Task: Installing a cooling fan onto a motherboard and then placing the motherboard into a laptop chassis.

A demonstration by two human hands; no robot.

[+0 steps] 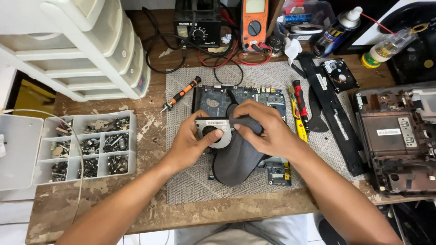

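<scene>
Here both hands point(227, 136) grip fan point(213, 130)

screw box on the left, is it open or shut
Open: the screw box has its lid swung out flat to the left, and the screws in its compartments are exposed.

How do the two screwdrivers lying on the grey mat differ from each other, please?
The orange-and-black screwdriver lies left of the circuit board, slanted, its tip toward the lower left. The red-and-black screwdriver lies right of the board, nearly straight up and down, beside a yellow tool. The orange one lies alone; the red one is close to the right hand. Both rest untouched on the grey mat.
</scene>
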